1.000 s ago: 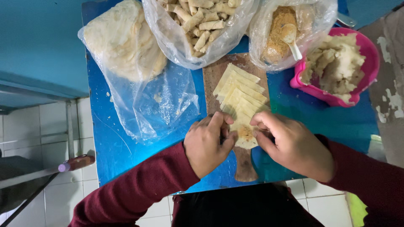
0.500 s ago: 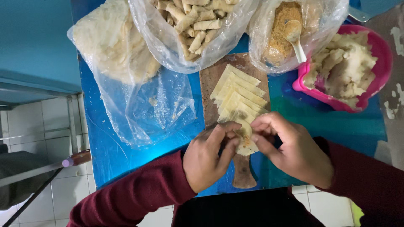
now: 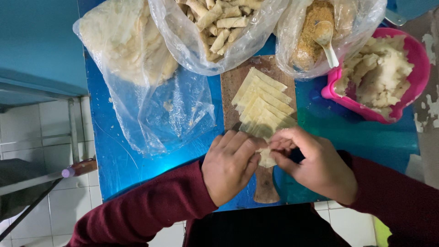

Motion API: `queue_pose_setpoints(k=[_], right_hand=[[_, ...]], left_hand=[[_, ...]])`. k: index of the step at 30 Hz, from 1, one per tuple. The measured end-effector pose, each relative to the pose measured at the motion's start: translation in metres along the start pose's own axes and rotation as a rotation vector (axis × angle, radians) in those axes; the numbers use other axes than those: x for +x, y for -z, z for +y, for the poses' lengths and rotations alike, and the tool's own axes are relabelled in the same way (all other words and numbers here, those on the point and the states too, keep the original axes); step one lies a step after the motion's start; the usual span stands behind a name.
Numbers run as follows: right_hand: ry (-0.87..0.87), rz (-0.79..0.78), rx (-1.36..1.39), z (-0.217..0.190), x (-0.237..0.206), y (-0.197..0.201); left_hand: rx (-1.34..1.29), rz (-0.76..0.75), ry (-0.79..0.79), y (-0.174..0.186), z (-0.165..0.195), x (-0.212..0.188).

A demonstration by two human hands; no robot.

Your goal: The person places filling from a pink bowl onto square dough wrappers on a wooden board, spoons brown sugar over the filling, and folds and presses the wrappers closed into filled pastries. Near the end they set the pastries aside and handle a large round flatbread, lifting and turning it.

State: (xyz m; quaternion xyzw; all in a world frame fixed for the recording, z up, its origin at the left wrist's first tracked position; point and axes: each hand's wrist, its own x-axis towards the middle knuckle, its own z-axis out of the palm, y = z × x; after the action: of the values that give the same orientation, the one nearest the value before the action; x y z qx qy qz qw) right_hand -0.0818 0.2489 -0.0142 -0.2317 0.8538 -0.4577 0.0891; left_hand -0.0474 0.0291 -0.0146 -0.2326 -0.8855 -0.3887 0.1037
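Note:
My left hand [image 3: 231,167] and my right hand [image 3: 315,162] meet over the near end of a wooden cutting board [image 3: 263,187]. Both pinch the nearest pale dough wrapper [image 3: 266,158], folded between their fingertips. Beyond the hands, a fanned stack of square wrappers [image 3: 263,103] lies on the board. A pink bowl [image 3: 418,59] of white mashed filling [image 3: 377,75] stands to the right. What is inside the folded wrapper is hidden by my fingers.
On the blue table [image 3: 114,151], a clear bag of finished rolls [image 3: 219,27] sits at the back, a bag of breadcrumbs with a spoon [image 3: 325,36] beside it, and a bag of pale dough sheets [image 3: 123,45] at left. Tiled floor lies below left.
My hands have drawn closer together on the wrapper and the fingers have curled tighter around it. The view has shifted slightly.

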Motion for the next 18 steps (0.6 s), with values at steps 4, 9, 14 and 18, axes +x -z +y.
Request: queue_pose_setpoints(k=[4,9,14,18], right_hand=[[0.028,-0.006,-0.085,-0.004,0.002,-0.001],[0.315,-0.041,-0.408,-0.013,0.005,0.013],[0.406,-0.143,-0.504,-0.015,0.005,0.022],[0.330,-0.086,-0.402,-0.012,0.008,0.018]], left_hand=[[0.061,-0.045,-0.071,-0.002,-0.002,-0.001],[0.128,-0.083,-0.055,-0.004,-0.002,0.000],[0.065,-0.142,-0.052,0.005,-0.003,0.001],[0.075,-0.147,-0.047,0.003,0.000,0.003]])
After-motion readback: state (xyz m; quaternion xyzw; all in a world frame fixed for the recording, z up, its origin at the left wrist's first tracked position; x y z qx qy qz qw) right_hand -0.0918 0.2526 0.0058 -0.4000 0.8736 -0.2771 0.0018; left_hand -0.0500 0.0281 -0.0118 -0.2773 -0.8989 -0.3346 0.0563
